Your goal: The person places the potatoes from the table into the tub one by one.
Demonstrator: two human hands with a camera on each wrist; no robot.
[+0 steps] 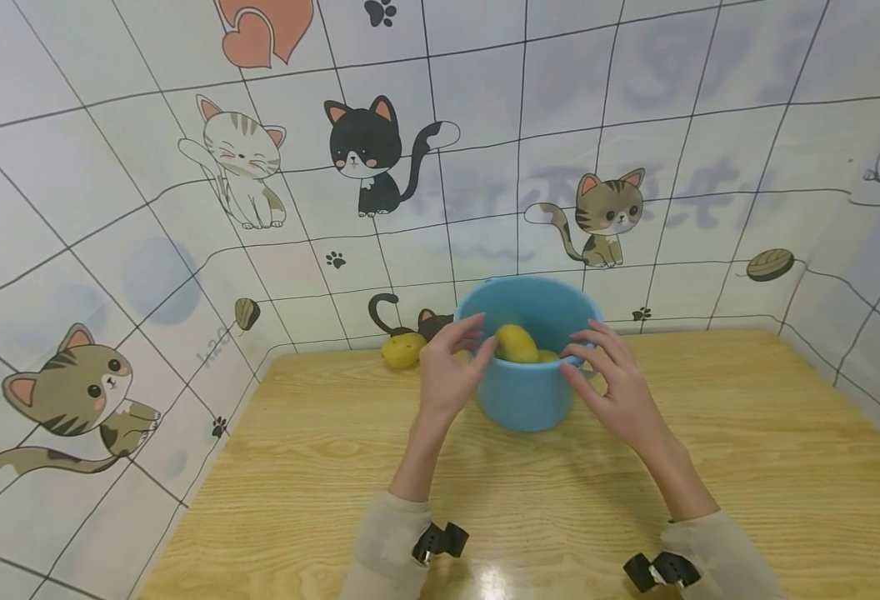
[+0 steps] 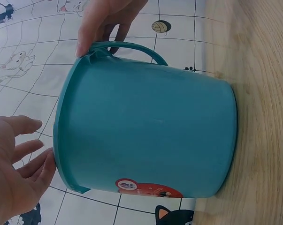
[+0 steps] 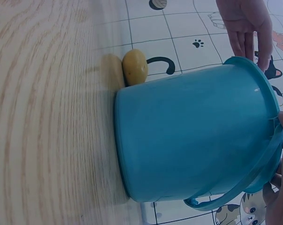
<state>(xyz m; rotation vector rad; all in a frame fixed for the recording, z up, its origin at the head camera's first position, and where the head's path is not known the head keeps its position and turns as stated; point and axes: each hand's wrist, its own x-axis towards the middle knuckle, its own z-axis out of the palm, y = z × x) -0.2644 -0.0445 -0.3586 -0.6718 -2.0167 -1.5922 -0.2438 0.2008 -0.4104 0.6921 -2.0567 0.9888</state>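
Note:
A blue plastic bucket (image 1: 524,400) with a side handle (image 3: 240,187) stands upright on the table. A yellow potato (image 1: 517,343) shows inside it, with part of another beside it. My left hand (image 1: 449,367) is at the left rim, fingers spread and loosely bent, fingertips right at the edge in the left wrist view. At the opposite side my right hand (image 1: 620,392) pinches the rim by the handle's joint, thumb outside and fingers over the edge. Behind the bucket's left side another yellow potato (image 1: 402,352) lies on the table, close to the wall.
The wood-grain table (image 1: 320,467) meets a back wall (image 1: 485,208) covered in cat-print sheeting, with side walls left and right. A red label (image 2: 150,188) is stuck on the bucket. Black wrist devices (image 1: 440,542) sit on both sleeves.

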